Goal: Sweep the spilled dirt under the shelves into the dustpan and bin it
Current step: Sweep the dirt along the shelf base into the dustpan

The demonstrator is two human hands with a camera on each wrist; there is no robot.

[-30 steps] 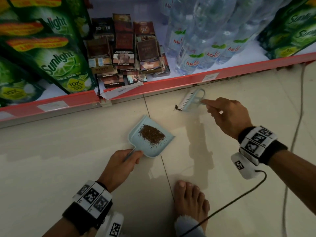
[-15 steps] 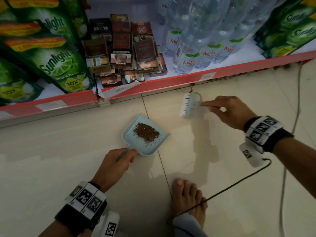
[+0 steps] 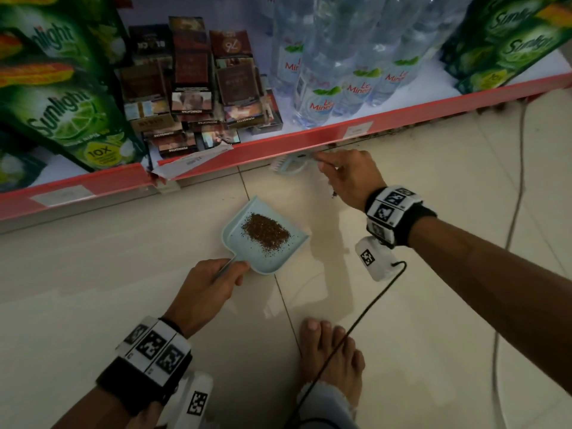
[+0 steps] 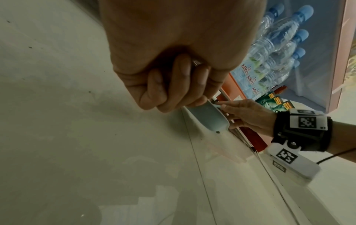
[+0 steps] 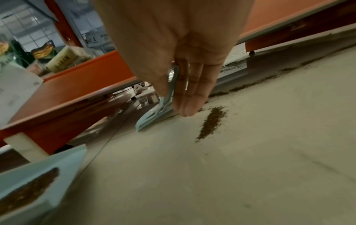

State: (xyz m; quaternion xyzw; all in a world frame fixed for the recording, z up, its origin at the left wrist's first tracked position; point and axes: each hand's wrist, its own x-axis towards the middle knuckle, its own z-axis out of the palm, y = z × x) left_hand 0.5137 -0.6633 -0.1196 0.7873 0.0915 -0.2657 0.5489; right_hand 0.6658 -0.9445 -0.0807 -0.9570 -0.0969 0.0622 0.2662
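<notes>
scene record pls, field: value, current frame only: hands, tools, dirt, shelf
left hand: grips the dustpan handle
dustpan: light blue, flat on the tiled floor, mouth towards the shelf
dirt in pan: brown pile
right hand: holds the brush handle at the shelf edge
brush: light blue, head reaching under the red shelf lip
loose dirt: short streak on the floor beside the brush, more along the shelf base
shelf: water bottles, cigarette packs, Sunlight pouches
bin: not in view
</notes>
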